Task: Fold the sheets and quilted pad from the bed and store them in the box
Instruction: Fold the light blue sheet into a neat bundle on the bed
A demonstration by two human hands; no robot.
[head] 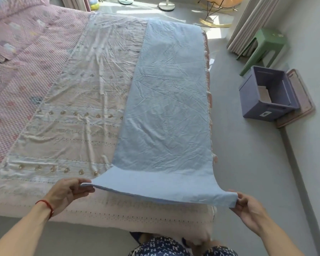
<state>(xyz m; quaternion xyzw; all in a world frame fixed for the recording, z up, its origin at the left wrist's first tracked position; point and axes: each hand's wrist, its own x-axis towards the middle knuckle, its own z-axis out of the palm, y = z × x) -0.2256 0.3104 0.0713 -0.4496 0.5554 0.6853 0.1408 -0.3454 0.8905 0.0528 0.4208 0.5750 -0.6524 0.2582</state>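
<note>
Blue sheet [166, 111] lies folded lengthwise along the bed's [118, 217] right side; my left hand [68, 193] and right hand [248, 209] each pinch a near corner, lifting that end.

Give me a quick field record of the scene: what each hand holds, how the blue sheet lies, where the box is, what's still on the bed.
left hand: pinches near-left corner of blue sheet
right hand: pinches its near-right corner
blue sheet: folded to a long strip along the bed's right edge, near end lifted
white sheet: spread flat under the strip, unfolded
pink quilted pad: on the bed's left part
box: purple, open, on floor right of bed
green stool: beyond the box
</note>
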